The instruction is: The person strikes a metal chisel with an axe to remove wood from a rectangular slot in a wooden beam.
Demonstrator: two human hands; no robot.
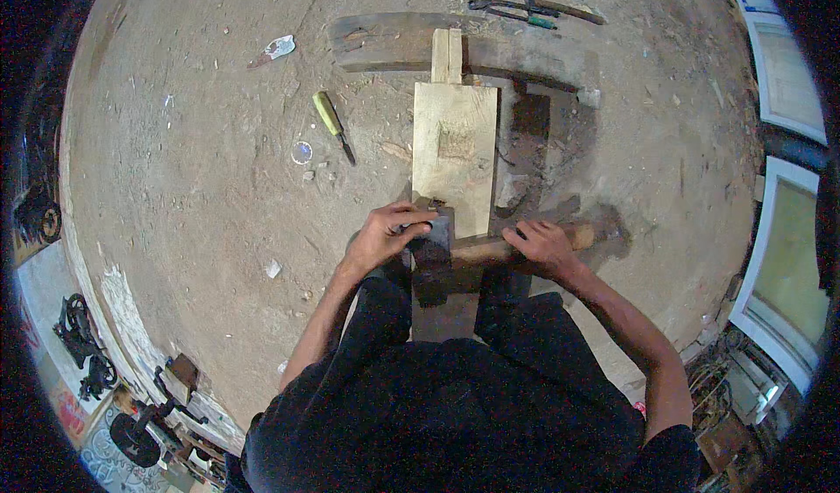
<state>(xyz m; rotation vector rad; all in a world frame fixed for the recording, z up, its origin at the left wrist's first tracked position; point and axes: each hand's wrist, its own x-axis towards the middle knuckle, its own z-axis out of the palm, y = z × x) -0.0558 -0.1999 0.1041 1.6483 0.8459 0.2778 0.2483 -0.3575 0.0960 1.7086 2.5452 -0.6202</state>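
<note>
A pale wooden board (424,156) with a squarish marked patch near its middle lies lengthwise in front of my knees. Across its near end is a hammer with a dark, blocky head (432,246) and a wooden handle (481,250) reaching right. My left hand (388,235) is at the head, thumb and fingers closed against its upper edge; whether they also pinch something small is hidden. Over the handle lies my right hand (544,246), its fingers bent around it. To the left of the board, a chisel (331,118) with a yellow-green handle rests on the ground.
Beyond the board lies a weathered dark beam (385,42), with narrow pale wood (446,55) crossing it. Dark long-handled tools (529,10) are at the far side. White-framed panels (774,265) stand at right; black metal parts (83,344) sit at left. Small debris dots the dirt floor.
</note>
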